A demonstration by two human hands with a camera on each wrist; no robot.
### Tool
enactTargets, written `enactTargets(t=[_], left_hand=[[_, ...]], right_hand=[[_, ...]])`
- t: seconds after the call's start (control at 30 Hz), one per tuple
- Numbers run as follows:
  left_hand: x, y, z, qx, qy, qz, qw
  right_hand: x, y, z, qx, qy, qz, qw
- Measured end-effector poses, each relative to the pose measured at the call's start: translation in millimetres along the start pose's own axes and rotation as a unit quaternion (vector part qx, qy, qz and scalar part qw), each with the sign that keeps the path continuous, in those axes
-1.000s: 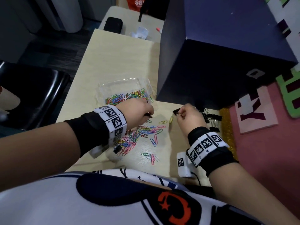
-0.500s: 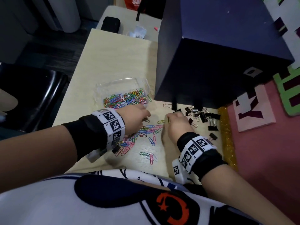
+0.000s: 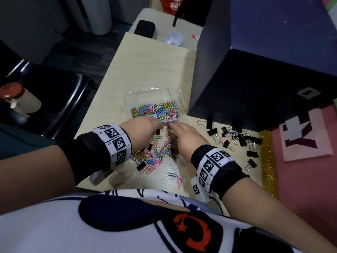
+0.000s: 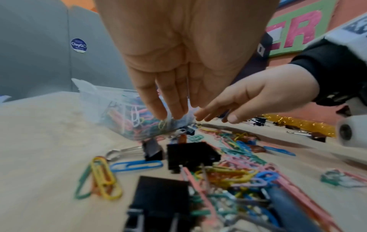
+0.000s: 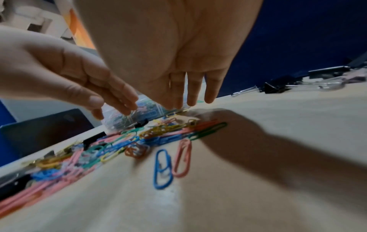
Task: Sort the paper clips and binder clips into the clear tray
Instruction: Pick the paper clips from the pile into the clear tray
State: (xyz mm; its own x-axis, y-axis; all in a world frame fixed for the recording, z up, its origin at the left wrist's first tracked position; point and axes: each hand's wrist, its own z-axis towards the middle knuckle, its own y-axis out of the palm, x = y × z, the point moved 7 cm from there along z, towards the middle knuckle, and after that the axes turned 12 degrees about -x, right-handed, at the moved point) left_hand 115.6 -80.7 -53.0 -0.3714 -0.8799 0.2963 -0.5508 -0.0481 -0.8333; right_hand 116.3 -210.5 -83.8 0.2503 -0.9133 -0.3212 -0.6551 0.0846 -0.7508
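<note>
Nearest the body: both forearms reach forward over the pale wooden tabletop [image 3: 145, 57], each wrist in a black cuff with a white band of printed square markers.

Between the hands on the wood: a loose scatter of coloured wire paper clips [image 3: 155, 156], with a few black metal binder clips [image 4: 190, 154] mixed in. A blue and a pink clip lie side by side just under the right wrist.

Left hand [image 3: 144, 129]: palm down, fingers straight and together, tips above the near edge of the tray. Relaxed, holding nothing.

Right hand [image 3: 186, 136]: palm down, fingers extended and slightly spread, tips just beside the left fingertips. Nothing gripped; whether the tips touch the tray, cannot tell.

Beyond the fingertips: clear plastic rectangular tray [image 3: 131, 96], near half filled with coloured clips.

Right of the hands: a separate group of black binder clips [image 3: 240, 138] against the foot of a large dark blue box [image 3: 264, 79].
</note>
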Motion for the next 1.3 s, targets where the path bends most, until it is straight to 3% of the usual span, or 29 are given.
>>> enactTargets(t=[0.13, 0.33, 0.43, 0.53, 0.67, 0.8, 0.9, 1.0, 1.17, 1.3], left_hand=[[-9.8, -1.5, 2.8, -0.004, 0.003, 0.014, 1.000], [-13.3, 19.5, 12.7, -0.056, 0.009, 0.113, 0.992], [-9.7, 16.6, 13.9, -0.034, 0.004, 0.131, 0.991], [-8.5, 14.8, 13.4, -0.034, -0.007, 0.142, 0.989], [-9.2, 14.0, 13.7, -0.039, -0.007, 0.145, 0.989], [-8.9, 15.2, 14.0, -0.045, -0.013, 0.140, 0.989], [-7.6, 15.0, 14.5, -0.052, -0.027, 0.155, 0.986], [-5.7, 12.6, 14.4, -0.056, -0.040, 0.141, 0.988], [-3.2, 5.7, 12.0, -0.035, -0.046, 0.068, 0.996], [1.4, -7.1, 13.0, 0.001, -0.023, 0.009, 1.000]], right_hand=[[-3.0, 4.5, -0.9, -0.020, 0.005, -0.086, 0.996], [-4.4, 3.8, -3.1, -0.007, -0.003, -0.063, 0.998], [-15.4, 1.1, -4.5, 0.020, -0.040, -0.051, 0.998], [-26.4, 8.5, -3.7, -0.015, -0.058, -0.079, 0.995], [-20.9, 1.5, -0.2, -0.007, -0.021, -0.079, 0.997], [4.7, -22.5, 4.0, 0.042, 0.066, 0.020, 0.997], [11.9, -30.4, 11.6, 0.041, 0.067, 0.041, 0.996], [14.2, -20.8, 20.6, -0.019, 0.055, -0.001, 0.998], [14.3, -8.0, 10.0, -0.061, 0.045, -0.030, 0.997], [8.8, 6.7, -6.0, -0.042, 0.009, -0.069, 0.997]])
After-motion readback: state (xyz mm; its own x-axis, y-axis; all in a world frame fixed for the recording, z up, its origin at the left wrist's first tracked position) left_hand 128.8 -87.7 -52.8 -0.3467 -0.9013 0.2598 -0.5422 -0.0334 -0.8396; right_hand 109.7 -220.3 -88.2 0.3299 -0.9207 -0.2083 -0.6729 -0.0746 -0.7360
